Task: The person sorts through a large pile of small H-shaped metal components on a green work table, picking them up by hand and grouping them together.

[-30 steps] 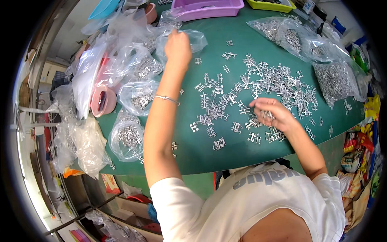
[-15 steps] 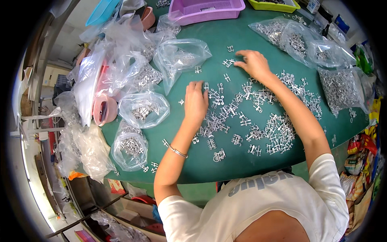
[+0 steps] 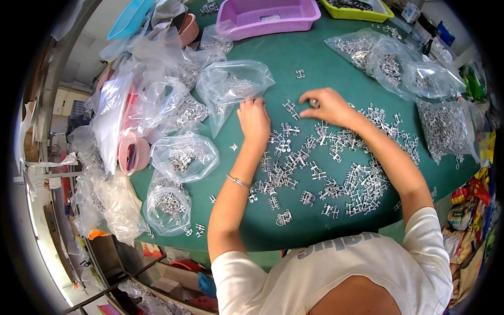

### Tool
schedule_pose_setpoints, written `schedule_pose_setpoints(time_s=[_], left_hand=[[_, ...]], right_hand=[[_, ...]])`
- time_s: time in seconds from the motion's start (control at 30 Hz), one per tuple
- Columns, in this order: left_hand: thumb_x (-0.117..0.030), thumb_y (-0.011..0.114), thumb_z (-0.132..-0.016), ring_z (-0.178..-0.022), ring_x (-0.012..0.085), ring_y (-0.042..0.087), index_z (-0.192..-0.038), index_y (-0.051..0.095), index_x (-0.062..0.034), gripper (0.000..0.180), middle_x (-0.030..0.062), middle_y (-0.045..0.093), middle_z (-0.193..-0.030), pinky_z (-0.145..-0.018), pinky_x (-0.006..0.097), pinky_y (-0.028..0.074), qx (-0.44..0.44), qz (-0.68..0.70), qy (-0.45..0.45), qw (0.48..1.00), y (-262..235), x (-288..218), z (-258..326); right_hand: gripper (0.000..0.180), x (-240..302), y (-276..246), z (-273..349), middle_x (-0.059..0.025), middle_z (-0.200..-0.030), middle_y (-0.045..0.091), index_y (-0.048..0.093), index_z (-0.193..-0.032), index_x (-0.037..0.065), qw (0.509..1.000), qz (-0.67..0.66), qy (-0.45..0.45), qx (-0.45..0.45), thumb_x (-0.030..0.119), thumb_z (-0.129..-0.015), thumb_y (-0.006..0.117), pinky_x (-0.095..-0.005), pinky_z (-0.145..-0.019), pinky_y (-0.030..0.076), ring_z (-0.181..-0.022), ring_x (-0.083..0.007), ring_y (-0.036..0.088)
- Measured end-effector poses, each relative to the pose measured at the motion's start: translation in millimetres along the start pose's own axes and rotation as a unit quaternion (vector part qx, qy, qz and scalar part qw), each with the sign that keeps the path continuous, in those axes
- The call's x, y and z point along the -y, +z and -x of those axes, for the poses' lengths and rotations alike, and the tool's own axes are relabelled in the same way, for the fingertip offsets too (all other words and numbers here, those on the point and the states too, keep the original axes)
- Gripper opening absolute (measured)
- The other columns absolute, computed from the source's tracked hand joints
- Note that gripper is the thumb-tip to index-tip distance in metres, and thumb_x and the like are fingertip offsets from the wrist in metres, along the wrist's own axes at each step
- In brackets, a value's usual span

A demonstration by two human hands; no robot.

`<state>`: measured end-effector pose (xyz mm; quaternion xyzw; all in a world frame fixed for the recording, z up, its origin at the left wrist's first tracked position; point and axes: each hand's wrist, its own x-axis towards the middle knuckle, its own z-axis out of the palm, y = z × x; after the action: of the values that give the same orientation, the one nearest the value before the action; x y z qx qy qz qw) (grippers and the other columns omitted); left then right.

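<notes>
My left hand rests on the green table at the mouth of an open clear plastic bag. Its fingers bend down close together, and whatever lies under the tips is hidden. My right hand is curled, with a small silvery metal piece showing between thumb and fingers. Beside its thumb lie a few small metal pieces. One lone metal piece sits farther off. A loose heap of similar pieces spreads between and below my forearms.
Clear bags of metal pieces crowd the left side, next to a pink cup. More filled bags lie at the right. Along the far edge stand a purple basket and a yellow-green tray.
My left hand has moved slightly forward, covering the spot where a lone piece lay by the bag. My right hand has drawn nearer, its fingers now curled around a metal piece.
</notes>
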<state>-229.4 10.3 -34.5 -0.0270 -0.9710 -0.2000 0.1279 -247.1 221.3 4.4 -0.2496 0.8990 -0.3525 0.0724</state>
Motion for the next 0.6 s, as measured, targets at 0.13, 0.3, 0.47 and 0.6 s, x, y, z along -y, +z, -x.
schedule_pose_setpoints(time_s=[0.13,0.3,0.47,0.6], left_hand=[[0.002,0.057,-0.073,-0.099,0.0303,0.051,-0.093,0.063,-0.0017,0.021,0.0126,0.058,-0.102,-0.084,0.039,0.039,-0.028,0.202,0.027,0.979,-0.2,2.6,3.7],[0.000,0.063,-0.072,-0.099,0.0317,0.052,-0.101,0.062,-0.0032,0.029,0.0127,0.059,-0.102,-0.086,0.038,0.042,-0.010,0.139,0.098,0.985,-8.9,-0.6,9.2],[-0.012,0.070,-0.071,-0.101,0.0306,0.049,-0.104,0.061,-0.0060,0.034,0.0093,0.054,-0.108,-0.088,0.040,0.038,0.046,0.143,0.105,0.983,-1.7,-19.6,1.8],[-0.012,0.070,-0.071,-0.088,0.0278,0.054,-0.094,0.062,-0.0054,0.026,0.0091,0.055,-0.096,-0.076,0.037,0.044,0.028,0.148,0.111,0.982,11.9,-25.6,-0.6]], right_hand=[[0.041,9.3,26.8,8.1,-0.0125,-0.078,0.061,0.060,-0.096,0.006,0.995,0.025,-0.095,0.030,0.028,-0.064,0.075,-0.0374,-0.064,0.046,-0.072,-0.0283,0.059],[0.033,8.3,26.3,12.3,-0.0108,-0.082,0.063,0.061,-0.097,0.005,0.992,-0.016,-0.098,0.076,0.020,-0.069,0.071,-0.0358,-0.068,0.048,-0.077,-0.0272,0.061],[0.019,-2.1,-4.5,14.3,-0.0081,-0.070,0.057,0.055,-0.094,0.000,0.764,-0.595,0.178,0.175,0.015,-0.083,0.058,-0.0240,-0.040,0.036,-0.053,-0.0129,0.046],[0.021,-3.1,-18.7,11.3,-0.0146,-0.082,0.056,0.052,-0.089,-0.001,0.592,-0.790,0.146,0.071,0.020,-0.087,0.053,-0.0188,-0.034,0.028,-0.050,-0.0090,0.042]])
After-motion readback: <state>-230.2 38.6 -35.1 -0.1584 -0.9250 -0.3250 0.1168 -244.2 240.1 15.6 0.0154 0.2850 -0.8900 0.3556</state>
